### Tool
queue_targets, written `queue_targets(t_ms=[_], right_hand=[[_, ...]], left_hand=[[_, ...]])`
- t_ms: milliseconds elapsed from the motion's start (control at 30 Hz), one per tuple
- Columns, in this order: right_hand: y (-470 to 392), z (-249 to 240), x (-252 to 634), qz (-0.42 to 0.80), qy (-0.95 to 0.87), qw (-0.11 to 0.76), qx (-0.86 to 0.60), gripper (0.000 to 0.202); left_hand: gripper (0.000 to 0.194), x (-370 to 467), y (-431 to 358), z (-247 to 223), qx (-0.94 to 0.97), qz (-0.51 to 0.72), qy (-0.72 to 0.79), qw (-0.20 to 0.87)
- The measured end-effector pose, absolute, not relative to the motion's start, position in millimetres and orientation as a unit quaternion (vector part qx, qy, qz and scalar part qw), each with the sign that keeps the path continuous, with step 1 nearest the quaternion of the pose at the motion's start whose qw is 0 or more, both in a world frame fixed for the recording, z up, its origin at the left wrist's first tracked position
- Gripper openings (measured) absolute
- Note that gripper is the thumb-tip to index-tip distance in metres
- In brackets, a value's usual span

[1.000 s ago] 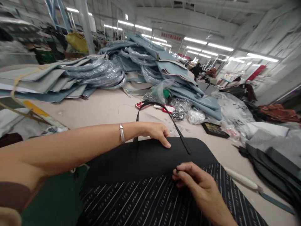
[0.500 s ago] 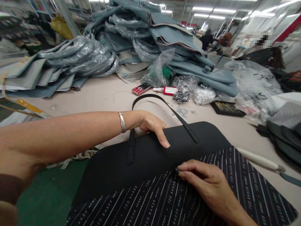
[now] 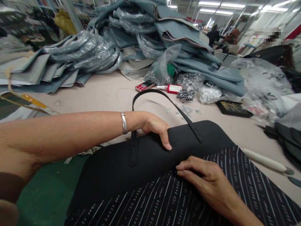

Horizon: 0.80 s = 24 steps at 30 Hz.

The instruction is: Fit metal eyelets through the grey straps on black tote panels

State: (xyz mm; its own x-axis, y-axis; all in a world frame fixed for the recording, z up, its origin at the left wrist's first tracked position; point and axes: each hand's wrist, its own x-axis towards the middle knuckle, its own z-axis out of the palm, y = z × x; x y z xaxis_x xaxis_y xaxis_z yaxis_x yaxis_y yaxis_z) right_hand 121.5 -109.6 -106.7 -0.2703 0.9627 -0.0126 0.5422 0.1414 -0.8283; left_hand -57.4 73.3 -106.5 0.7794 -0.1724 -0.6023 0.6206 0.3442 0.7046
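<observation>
A black bag panel (image 3: 105, 172) with rounded corners lies tilted before me, a thin black strap handle (image 3: 162, 92) arching from its upper part. My left hand (image 3: 156, 127) grips its top edge, thumb on the front face and the other fingers hidden behind. Dark striped lining fabric (image 3: 152, 204) with white lettering covers the lower part of the panel. My right hand (image 3: 204, 179) is closed in a pinch at the lining's upper edge, thumb and forefinger together on a small fold or dark bit there.
Blue-grey bag pieces (image 3: 185, 33) are piled at the back, some in plastic. A red-and-white bottle (image 3: 174, 88), a phone (image 3: 144, 85), small plastic bags (image 3: 209, 94) and a black tray of brass-coloured bits (image 3: 234, 108) lie beyond the handle. A pale-handled tool (image 3: 265, 160) rests at right.
The view has shifted slightly, so the background sits a little further left or right. Both hands keep their holds; the panel face near my left thumb now shows faint small marks.
</observation>
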Motion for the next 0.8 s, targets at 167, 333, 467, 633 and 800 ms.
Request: queue_targets(t_ms=[167, 333, 467, 633, 800], right_hand=[[-108.3, -105.8, 120.0, 0.354, -0.727, 0.273, -0.522, 0.013], [-107.7, -106.1, 118.2, 0.308, -0.711, 0.258, -0.578, 0.009], [-105.1, -105.4, 116.3, 0.314, -0.676, 0.239, -0.622, 0.022], [-102.2, -102.5, 111.6, 0.242, -0.698, 0.235, -0.632, 0.028], [-104.0, -105.6, 106.3, 0.230, -0.679, 0.248, -0.651, 0.028]], left_hand=[[0.043, -57.3, 72.2, -105.5, 0.518, -0.248, 0.217, 0.790], [0.043, -58.0, 72.2, -106.5, 0.516, -0.253, 0.229, 0.786], [0.039, -57.8, 71.8, -107.4, 0.527, -0.249, 0.206, 0.786], [0.038, -55.4, 68.7, -107.0, 0.555, -0.229, 0.207, 0.772], [0.039, -50.8, 65.6, -105.2, 0.577, -0.214, 0.217, 0.758]])
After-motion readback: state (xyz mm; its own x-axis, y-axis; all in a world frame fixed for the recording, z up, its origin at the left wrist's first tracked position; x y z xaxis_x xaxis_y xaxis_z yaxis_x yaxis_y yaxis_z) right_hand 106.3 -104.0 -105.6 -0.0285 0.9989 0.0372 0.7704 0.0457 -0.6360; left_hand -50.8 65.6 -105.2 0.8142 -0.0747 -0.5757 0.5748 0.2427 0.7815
